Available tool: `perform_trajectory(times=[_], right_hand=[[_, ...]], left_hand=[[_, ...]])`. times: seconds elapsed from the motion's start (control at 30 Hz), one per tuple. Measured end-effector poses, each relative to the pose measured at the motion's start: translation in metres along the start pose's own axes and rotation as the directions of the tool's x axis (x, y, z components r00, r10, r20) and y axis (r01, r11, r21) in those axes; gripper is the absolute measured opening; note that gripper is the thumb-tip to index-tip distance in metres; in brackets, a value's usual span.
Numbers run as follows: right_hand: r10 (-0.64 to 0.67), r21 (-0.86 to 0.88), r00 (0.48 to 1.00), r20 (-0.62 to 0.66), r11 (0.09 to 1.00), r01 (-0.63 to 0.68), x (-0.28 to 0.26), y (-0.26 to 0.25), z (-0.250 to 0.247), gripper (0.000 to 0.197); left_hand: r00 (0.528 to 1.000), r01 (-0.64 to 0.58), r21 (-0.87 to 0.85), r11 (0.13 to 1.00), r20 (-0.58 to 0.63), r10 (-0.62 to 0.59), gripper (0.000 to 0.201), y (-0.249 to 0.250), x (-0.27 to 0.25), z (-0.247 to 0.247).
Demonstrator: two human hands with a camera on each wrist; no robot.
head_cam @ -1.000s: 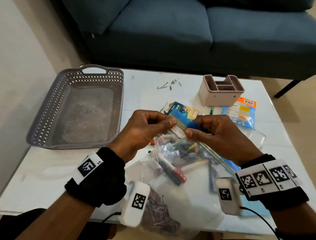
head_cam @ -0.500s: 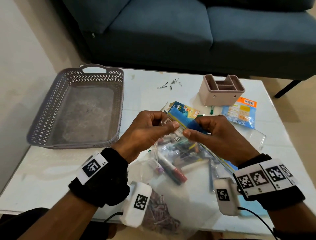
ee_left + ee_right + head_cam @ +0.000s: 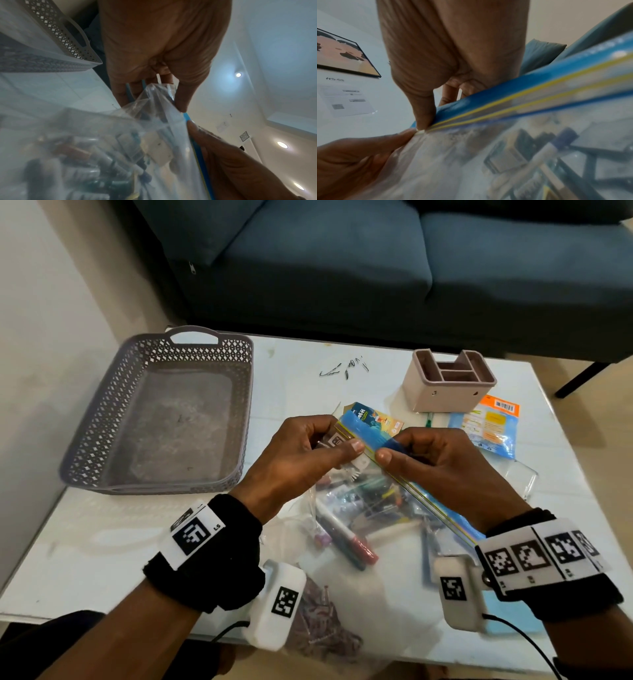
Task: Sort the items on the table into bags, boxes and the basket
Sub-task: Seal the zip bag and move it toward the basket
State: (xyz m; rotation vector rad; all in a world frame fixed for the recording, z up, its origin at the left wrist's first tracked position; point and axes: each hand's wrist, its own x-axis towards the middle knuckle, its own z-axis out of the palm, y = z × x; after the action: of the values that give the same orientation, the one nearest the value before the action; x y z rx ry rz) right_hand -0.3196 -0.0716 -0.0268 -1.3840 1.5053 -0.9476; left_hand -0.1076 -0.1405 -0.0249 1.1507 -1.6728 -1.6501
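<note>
Both hands hold one clear zip bag [image 3: 373,508] above the white table [image 3: 102,529] — the left hand [image 3: 301,460] pinches its top strip between thumb and curled fingers, and the right hand [image 3: 442,463] pinches the blue-and-yellow seal just beside it, thumbs nearly touching. Markers fill the bag; the grey basket [image 3: 161,419] sits off left.

Counted on table [image 3: 102,542]: one basket [image 3: 113,419], one compartment box [image 3: 448,381], three clear bags, two printed packets, two hands.
</note>
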Motion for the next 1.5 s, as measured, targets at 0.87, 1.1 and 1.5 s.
perform_trajectory(times=[0.87,1.1,1.5], right_hand=[[-0.148,-0.314,0.988,0.044,0.937,0.154,0.005,0.002,0.004,0.014],[-0.031,-0.343,0.992,0.122,0.937,0.072,-0.001,0.01,-0.018,0.022],[-0.002,-0.308,1.0,0.03,0.951,0.011,-0.001,0.015,-0.024,0.025]], left_hand=[[0.998,0.004,0.024,1.0,-0.058,-0.003,0.021,0.001,0.003,-0.008],[0.992,0.021,0.014,1.0,-0.128,-0.019,0.02,0.007,0.003,-0.024],[0.982,-0.015,0.052,0.999,-0.186,0.024,0.023,0.005,0.002,-0.031]])
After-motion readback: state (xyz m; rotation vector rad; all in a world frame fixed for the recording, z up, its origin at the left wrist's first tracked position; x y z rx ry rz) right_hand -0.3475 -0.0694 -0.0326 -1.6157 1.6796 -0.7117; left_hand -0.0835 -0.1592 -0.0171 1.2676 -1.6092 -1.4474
